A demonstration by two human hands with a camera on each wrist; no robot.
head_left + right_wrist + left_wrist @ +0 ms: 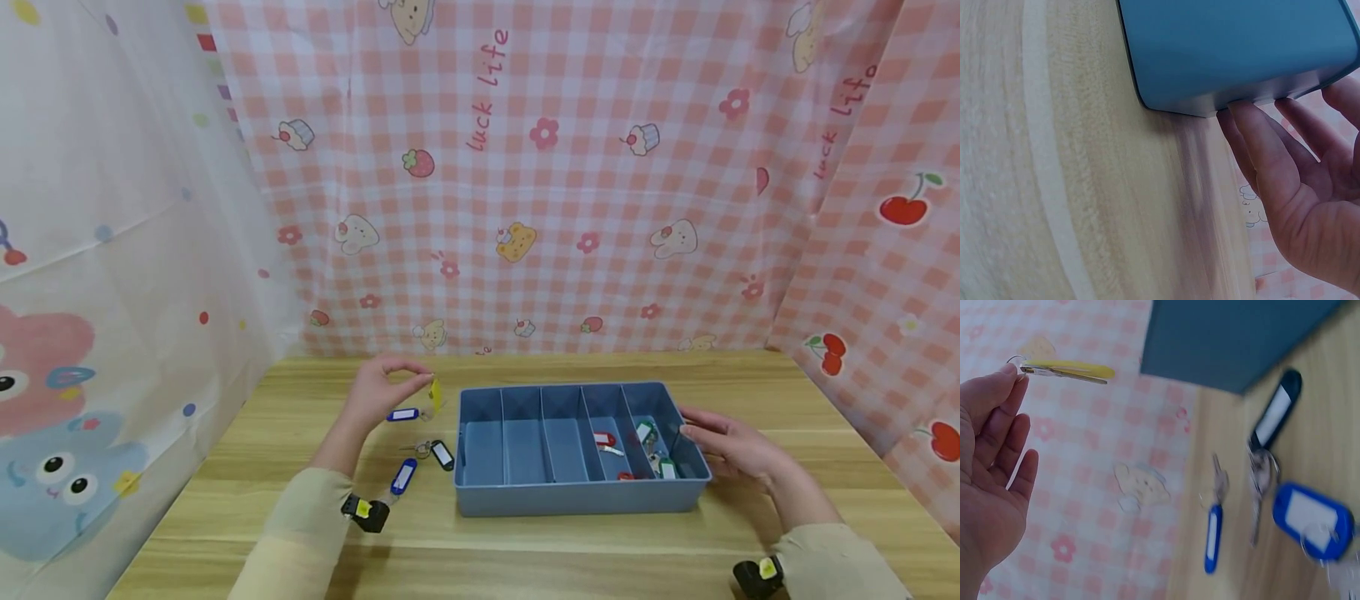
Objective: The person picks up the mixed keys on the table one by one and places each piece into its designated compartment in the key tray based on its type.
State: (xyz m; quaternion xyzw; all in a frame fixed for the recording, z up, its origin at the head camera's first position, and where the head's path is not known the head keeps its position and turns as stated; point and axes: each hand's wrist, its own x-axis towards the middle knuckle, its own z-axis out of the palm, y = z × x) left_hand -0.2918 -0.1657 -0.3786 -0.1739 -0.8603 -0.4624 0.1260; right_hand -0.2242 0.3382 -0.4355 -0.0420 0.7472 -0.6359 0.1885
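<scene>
My left hand [382, 396] pinches the ring of a key with a yellow tag [1075, 367] between thumb and forefinger, held up left of the blue-grey divided box [581, 497]. On the table below it lie a key with a black tag [442, 455] and two keys with blue tags, one nearer [403, 477] and one farther back [403, 414]. Fingertips of my right hand [738, 446] rest against the box's right end wall, the fingers extended in the right wrist view. Green-tagged keys [667, 468] lie in the rightmost compartment, red-tagged ones [604, 438] in the one beside it.
The box stands on a wooden table [570, 558], its three left compartments showing bare floors. Pink checked cloth [540, 192] hangs behind the table and on the right; a white patterned cloth [150, 250] hangs on the left.
</scene>
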